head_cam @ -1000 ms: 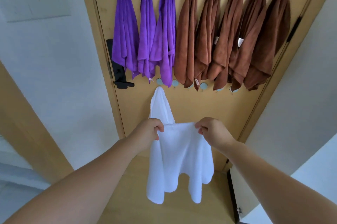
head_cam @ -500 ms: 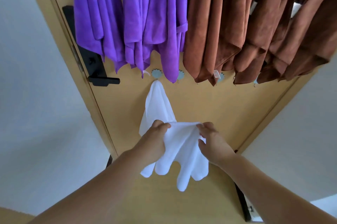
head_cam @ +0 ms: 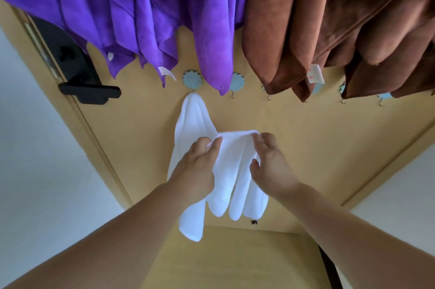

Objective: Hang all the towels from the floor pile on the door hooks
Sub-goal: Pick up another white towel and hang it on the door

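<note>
Far left: pale wall (head_cam: 35,159), then the slanting edge of the tan door (head_cam: 306,143), with a black handle (head_cam: 89,91) jutting out close to that edge. Open door face below the handle and again right of the hands. Tan floor (head_cam: 235,260) at the bottom, between the two forearms.

Across the top: purple towels (head_cam: 141,18) on the left and brown towels (head_cam: 329,30) on the right, drooping over a lower row of hooks. On the first flower hook (head_cam: 193,79), the tip of the white towel (head_cam: 191,121). Just right of it, the second flower hook (head_cam: 237,81), bare and half covered by a purple corner. Further right, under the brown hems, small metal hooks (head_cam: 269,98), also bare.

White towel: plain, bright and soft. Narrows to a point at its hook, widens down the door face, ends in rounded folds near the door's foot. One cloth or two overlapping: cannot tell.

Left hand (head_cam: 197,171): pinching the left end of a folded upper edge between thumb and fingers. Right hand (head_cam: 270,166): fingertips hooked on the right end of that edge, thumb spread lower on the cloth. Edge stretched level between both hands, below the second flower hook.

Far right: another wall (head_cam: 400,190) past the door's edge.
</note>
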`<state>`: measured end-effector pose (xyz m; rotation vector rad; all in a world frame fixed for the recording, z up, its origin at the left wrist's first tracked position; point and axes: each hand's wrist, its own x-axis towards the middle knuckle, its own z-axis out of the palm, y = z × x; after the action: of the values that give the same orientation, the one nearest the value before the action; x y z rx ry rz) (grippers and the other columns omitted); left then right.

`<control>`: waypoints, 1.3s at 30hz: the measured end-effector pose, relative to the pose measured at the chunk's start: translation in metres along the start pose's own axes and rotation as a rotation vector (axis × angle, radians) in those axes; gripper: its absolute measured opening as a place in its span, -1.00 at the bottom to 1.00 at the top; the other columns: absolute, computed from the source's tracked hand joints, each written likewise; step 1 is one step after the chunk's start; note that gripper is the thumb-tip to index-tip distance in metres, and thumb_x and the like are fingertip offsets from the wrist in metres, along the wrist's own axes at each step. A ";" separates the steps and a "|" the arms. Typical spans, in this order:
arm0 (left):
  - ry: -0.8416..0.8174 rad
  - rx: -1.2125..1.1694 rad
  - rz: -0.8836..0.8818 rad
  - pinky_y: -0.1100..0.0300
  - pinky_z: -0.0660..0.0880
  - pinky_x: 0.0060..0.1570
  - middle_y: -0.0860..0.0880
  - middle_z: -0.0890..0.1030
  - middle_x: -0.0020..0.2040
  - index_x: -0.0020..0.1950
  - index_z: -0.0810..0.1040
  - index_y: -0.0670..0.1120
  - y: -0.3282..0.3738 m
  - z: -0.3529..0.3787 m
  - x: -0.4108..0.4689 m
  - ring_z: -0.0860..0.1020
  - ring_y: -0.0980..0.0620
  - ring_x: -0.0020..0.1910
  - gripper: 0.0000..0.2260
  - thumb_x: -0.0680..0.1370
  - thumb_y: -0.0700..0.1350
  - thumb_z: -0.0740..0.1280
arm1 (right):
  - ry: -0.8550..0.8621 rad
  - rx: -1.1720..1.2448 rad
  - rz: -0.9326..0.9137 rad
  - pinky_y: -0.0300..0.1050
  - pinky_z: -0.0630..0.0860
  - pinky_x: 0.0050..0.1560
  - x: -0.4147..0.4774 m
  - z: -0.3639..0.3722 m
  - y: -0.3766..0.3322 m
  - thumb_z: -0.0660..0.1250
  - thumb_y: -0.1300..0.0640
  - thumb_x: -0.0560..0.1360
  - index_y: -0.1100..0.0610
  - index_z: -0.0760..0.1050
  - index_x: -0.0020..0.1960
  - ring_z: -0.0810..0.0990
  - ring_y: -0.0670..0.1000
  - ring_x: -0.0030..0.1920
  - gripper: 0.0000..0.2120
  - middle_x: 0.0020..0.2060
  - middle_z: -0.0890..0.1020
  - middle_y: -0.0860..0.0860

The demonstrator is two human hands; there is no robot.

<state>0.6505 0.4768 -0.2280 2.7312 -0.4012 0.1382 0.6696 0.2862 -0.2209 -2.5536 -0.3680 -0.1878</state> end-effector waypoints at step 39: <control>-0.381 0.004 -0.137 0.13 0.48 -0.09 -0.03 0.41 0.33 0.56 -0.24 0.03 -0.038 0.055 0.091 0.46 0.02 -0.17 -0.24 0.50 -0.33 0.12 | 0.018 0.141 0.097 -0.09 0.40 -0.03 0.098 0.073 0.008 0.28 0.05 0.55 -0.01 -0.25 0.56 0.53 0.16 0.05 -0.17 0.10 0.52 0.15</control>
<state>0.7506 0.4660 -0.2783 2.7746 -0.3113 -0.4227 0.7698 0.3411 -0.2658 -2.4220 -0.2403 -0.1436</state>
